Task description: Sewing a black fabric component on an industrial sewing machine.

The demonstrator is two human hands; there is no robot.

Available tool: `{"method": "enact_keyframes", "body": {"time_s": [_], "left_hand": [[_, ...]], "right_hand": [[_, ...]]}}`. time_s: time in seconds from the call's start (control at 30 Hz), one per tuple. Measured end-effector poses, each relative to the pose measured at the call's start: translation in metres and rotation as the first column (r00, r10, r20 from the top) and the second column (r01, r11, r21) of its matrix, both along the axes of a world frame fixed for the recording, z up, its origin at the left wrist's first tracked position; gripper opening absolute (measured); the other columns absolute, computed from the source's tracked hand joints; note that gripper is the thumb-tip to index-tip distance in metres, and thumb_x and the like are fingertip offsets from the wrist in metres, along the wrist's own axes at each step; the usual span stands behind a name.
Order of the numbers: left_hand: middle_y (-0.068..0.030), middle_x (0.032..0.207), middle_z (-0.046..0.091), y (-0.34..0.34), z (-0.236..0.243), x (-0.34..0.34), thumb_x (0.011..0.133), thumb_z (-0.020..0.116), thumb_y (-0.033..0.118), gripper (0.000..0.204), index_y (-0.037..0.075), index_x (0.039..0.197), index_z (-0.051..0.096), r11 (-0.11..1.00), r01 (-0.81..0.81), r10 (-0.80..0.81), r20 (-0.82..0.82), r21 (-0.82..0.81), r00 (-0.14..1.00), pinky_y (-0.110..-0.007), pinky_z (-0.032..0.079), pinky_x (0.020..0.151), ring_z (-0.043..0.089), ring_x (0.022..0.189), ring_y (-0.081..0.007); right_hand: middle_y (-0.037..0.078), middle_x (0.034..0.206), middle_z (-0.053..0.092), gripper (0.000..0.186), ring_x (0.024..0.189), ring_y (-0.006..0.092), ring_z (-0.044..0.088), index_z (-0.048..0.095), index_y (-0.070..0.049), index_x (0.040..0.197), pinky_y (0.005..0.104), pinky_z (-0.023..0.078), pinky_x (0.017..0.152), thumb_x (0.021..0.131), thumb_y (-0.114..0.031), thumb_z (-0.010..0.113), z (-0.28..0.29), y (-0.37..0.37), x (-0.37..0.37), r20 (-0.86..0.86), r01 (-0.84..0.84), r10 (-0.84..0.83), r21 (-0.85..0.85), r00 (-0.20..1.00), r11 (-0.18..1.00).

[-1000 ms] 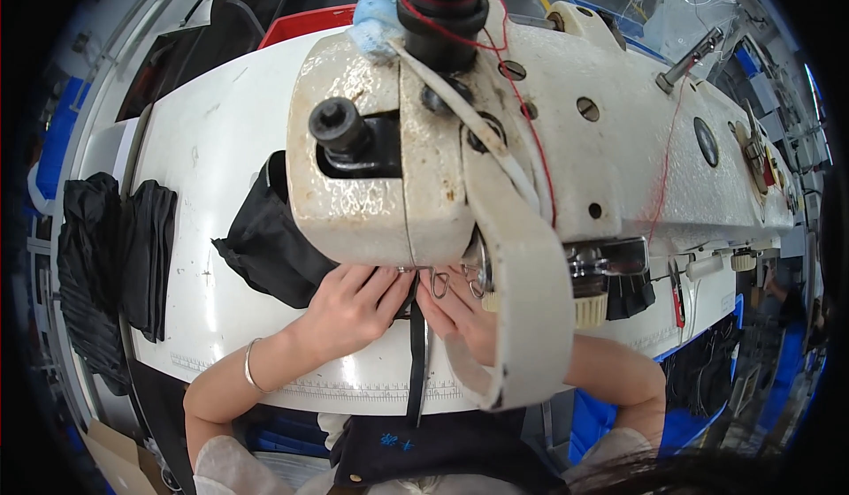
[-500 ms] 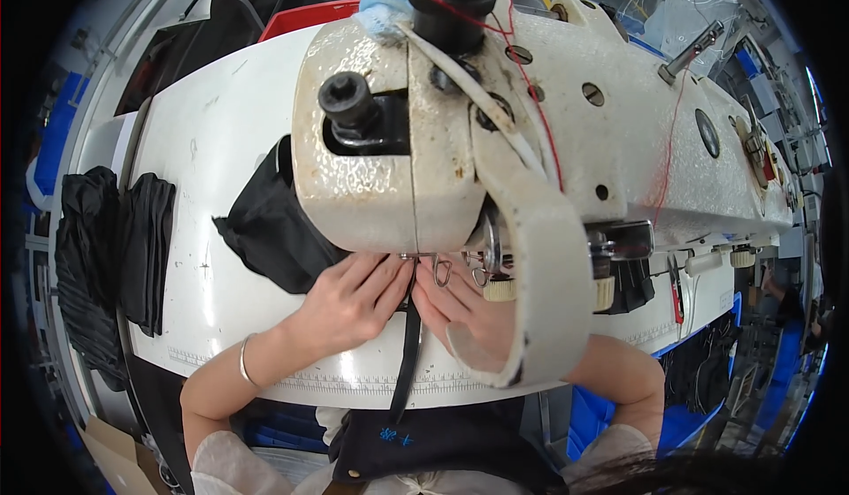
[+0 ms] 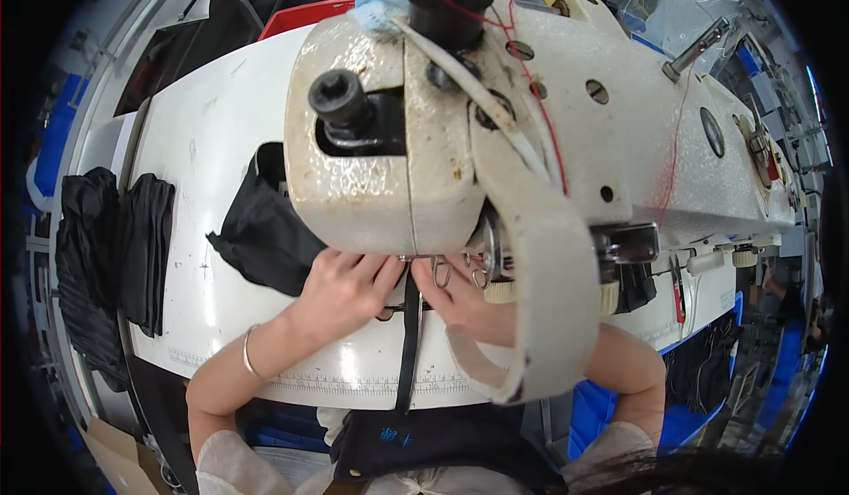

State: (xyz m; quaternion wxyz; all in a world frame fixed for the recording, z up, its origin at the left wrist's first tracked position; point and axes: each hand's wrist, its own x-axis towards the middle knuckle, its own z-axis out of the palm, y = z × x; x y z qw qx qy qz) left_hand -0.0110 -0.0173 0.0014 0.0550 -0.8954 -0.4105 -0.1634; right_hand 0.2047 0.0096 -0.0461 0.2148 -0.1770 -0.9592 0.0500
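A white sewing machine (image 3: 371, 199) stands over the work, its head hiding my fingertips. Against the left side of a narrow black fabric strip (image 3: 409, 345), my left hand (image 3: 348, 293) is closed, fingers bent and pressed together at the black fabric piece (image 3: 265, 230). That piece lies folded behind and left of the hand, partly under the machine head. My right hand (image 3: 464, 308) is closed on the strip's other side, partly covered by a curved white guard (image 3: 557, 274). Between my hands, the strip runs toward me and past the table's near edge.
Stacked black fabric pieces (image 3: 146, 252) lie at the left on the white table (image 3: 195, 141). Red-handled snips (image 3: 677, 287) and more black fabric (image 3: 635, 287) are at the right. A ruler scale runs along the near edge. Red thread (image 3: 548, 133) hangs over the machine.
Both hands have moved slightly away from me, farther under the machine head. The black fabric piece has shifted slightly left, and the strip now hangs straighter.
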Motion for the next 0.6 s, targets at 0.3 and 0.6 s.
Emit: {"method": "enact_keyframes", "body": {"time_s": [0.3,0.6], "left_hand": [[-0.0075,0.083,0.061,0.005,-0.01,-0.003,0.062,0.061,0.007,0.028,0.002,0.089,0.066,0.999,0.038,-0.038,0.031,0.009,0.999,-0.031,0.05,0.063,0.062,0.076,-0.021],[-0.0145,0.092,0.063,0.011,-0.015,-0.004,0.063,0.062,0.006,0.024,0.002,0.086,0.068,0.997,0.01,0.0,0.13,-0.072,0.992,-0.044,0.05,0.079,0.062,0.091,-0.0317]], "right_hand": [[0.001,0.082,0.06,0.026,0.075,0.0195,0.062,0.064,-0.01,0.091,0.0372,0.053,0.066,0.065,-0.009,0.064,0.029,0.005,-0.001,0.035,0.089,-0.089,0.011,0.995,0.996],[0.003,0.091,0.067,0.027,0.085,0.0097,0.061,0.062,-0.005,0.101,0.0294,0.05,0.074,0.074,0.001,0.061,0.022,0.004,0.003,-0.122,0.054,-0.235,-0.778,0.964,0.626]]}}
